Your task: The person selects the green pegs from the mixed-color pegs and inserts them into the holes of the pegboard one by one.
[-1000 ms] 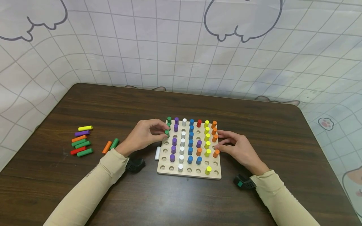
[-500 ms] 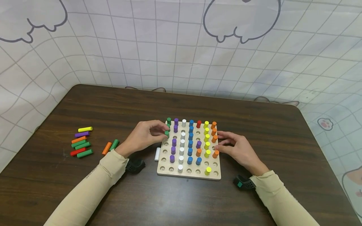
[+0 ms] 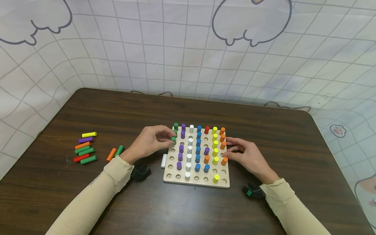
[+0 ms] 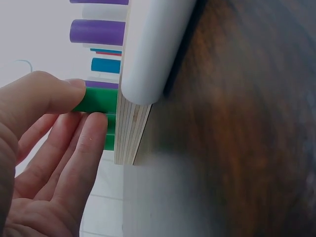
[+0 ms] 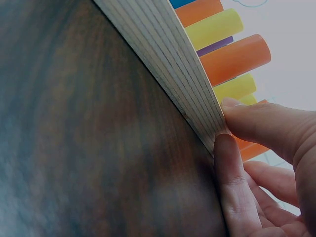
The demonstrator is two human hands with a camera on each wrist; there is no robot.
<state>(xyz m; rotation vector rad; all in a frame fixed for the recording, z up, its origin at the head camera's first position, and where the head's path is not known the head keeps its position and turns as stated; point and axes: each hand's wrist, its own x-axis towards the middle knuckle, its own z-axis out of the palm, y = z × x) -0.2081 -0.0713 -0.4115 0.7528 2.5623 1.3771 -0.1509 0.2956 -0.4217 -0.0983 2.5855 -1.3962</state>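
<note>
Green peg: the green peg (image 3: 173, 140) stands upright at the left edge of the board, third from the far end in the leftmost column, with two more green pegs (image 3: 176, 126) beyond it.
Left hand: the left hand (image 3: 151, 140) pinches that peg, thumb on one side and a finger on the other; the remaining fingers are bent beside it.
Board: the pale wooden pegboard (image 3: 182, 179) lies flat on the desk, its columns mostly of one colour: green, purple, white, blue, a mixed one, yellow and orange, left to right.
Mixed column: a red peg (image 3: 207, 130) at the far end, then purple, orange and blue ones nearer.
Right hand: the right hand (image 3: 249, 156) touches the board's right edge, thumb and forefinger apart, the thumb tip on the upper rim and a fingertip against the side.
White peg: a loose white peg (image 3: 164, 161) lies just beside the board's left edge.
Pair: an orange peg (image 3: 111, 154) and a green one lie near the left wrist.
Far-left group: seven loose pegs, with a yellow peg (image 3: 89, 134) farthest back.
Wrists: black straps (image 3: 140, 173) below cream sleeves (image 3: 97, 189).
Desk: dark wood-grained desk (image 3: 188, 212).
Behind: a white cloth (image 3: 176, 42) with grey grid lines.
</note>
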